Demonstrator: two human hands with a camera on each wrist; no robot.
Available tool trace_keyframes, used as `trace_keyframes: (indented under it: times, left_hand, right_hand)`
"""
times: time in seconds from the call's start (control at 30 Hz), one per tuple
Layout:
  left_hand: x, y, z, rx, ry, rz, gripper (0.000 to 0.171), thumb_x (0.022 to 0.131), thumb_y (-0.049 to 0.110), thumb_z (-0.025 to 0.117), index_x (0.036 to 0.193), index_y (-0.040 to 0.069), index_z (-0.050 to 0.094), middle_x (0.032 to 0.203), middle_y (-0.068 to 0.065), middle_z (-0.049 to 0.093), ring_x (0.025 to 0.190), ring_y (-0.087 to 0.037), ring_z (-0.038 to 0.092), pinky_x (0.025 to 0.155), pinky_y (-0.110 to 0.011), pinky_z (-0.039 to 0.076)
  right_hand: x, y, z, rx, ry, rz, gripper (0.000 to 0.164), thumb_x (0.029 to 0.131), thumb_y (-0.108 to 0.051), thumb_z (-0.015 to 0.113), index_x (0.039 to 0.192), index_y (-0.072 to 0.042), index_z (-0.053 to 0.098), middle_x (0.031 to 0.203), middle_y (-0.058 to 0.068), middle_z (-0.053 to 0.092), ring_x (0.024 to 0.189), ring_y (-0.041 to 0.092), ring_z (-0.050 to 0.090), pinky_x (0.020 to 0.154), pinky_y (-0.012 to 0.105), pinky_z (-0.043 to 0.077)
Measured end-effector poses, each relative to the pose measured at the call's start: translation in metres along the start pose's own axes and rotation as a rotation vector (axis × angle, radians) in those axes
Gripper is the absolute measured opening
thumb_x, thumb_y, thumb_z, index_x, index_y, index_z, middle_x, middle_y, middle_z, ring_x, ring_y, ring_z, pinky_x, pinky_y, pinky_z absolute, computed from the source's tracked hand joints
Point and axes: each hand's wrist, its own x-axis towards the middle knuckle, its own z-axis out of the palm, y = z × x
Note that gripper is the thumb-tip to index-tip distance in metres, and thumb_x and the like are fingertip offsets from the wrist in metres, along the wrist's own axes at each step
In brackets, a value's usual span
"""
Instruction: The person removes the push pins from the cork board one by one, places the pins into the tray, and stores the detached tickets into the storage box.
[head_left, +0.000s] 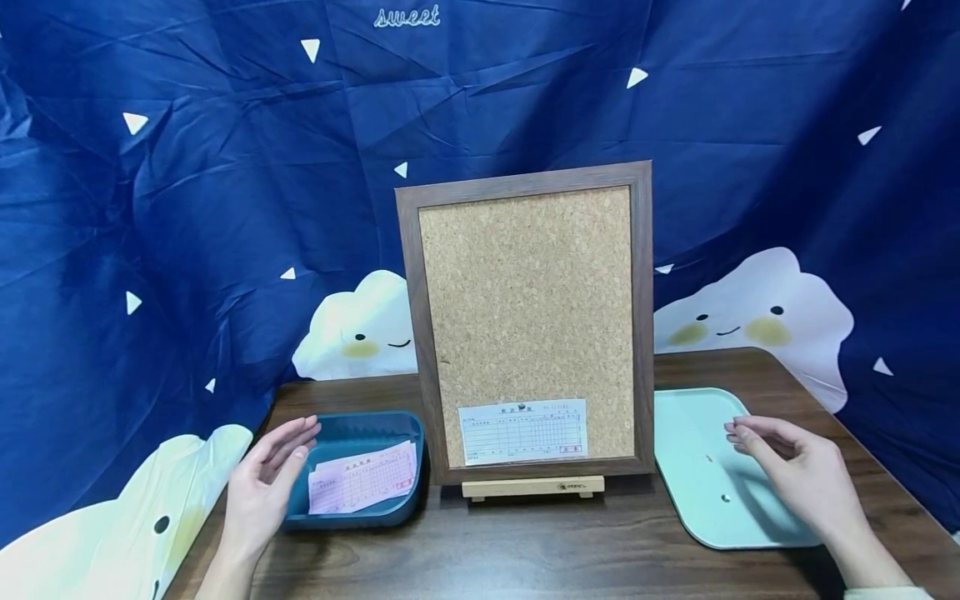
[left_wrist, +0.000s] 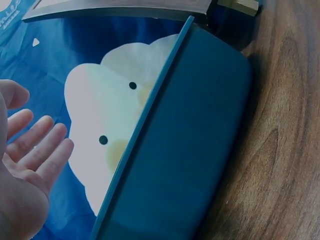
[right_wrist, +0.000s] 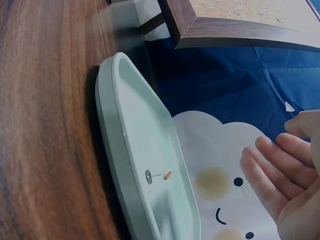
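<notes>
My left hand hangs at the left side of a dark blue bin, fingers relaxed and holding nothing. Several pink printed slips lie in that bin. Over the right part of a pale green tray hovers my right hand, its fingers loosely bent around nothing. Two small thumbtacks lie on this tray: a silver one and a copper-coloured one. Between the hands stands a framed corkboard, with a white-blue printed slip against its lower part.
A light wooden stand supports the corkboard on the dark wooden table. Behind hangs a blue curtain with clouds and small white triangles. The bin stands close beside the frame's left edge, the tray beside its right.
</notes>
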Motion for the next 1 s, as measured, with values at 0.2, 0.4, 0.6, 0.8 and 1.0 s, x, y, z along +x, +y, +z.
trace_keyframes:
  times: [0.2,0.4,0.6,0.8,1.0]
  left_hand:
    - [-0.001,0.003,0.001,0.005,-0.010,-0.011,0.036,0.107,-0.001,0.061,0.143,-0.003,0.062,0.136,0.003,0.075,0.122,-0.002,0.073,0.100,-0.013,0.055]
    - [-0.001,0.002,0.003,-0.009,-0.015,0.005,0.037,0.106,-0.001,0.062,0.143,-0.006,0.061,0.134,0.009,0.075,0.123,-0.003,0.072,0.101,-0.013,0.055]
    - [0.000,0.002,0.009,-0.011,-0.014,0.041,0.037,0.105,-0.006,0.063,0.141,-0.004,0.064,0.136,-0.002,0.076,0.123,-0.002,0.072,0.099,-0.012,0.055]
    - [0.000,0.003,0.013,-0.072,-0.022,0.081,0.038,0.103,-0.011,0.061,0.141,-0.007,0.063,0.137,-0.004,0.075,0.125,-0.005,0.072,0.100,-0.012,0.054]
    - [0.001,0.003,0.019,-0.072,-0.046,0.085,0.039,0.104,-0.009,0.061,0.142,-0.005,0.063,0.139,-0.005,0.074,0.127,-0.006,0.071,0.100,-0.013,0.055]
  right_hand:
    - [0.001,-0.001,0.001,0.026,0.016,-0.054,0.025,0.102,-0.006,0.073,0.121,0.010,0.073,0.099,-0.042,0.070,0.085,-0.020,0.069,0.076,0.001,0.050]
    - [0.002,-0.006,0.002,0.002,0.022,-0.062,0.024,0.102,-0.009,0.074,0.121,0.006,0.075,0.102,-0.041,0.070,0.094,-0.027,0.063,0.080,-0.001,0.047]
    - [0.002,-0.011,0.003,0.013,0.025,-0.084,0.023,0.102,-0.007,0.074,0.121,0.004,0.075,0.103,-0.040,0.072,0.097,-0.026,0.063,0.081,-0.001,0.047]
    - [0.003,-0.016,0.006,0.027,0.021,-0.104,0.022,0.101,-0.006,0.074,0.121,0.004,0.076,0.103,-0.038,0.073,0.094,-0.023,0.066,0.079,0.001,0.049]
    - [0.004,-0.022,0.009,0.049,0.022,-0.107,0.021,0.102,-0.006,0.073,0.121,0.004,0.076,0.103,-0.036,0.075,0.094,-0.021,0.068,0.079,0.002,0.051]
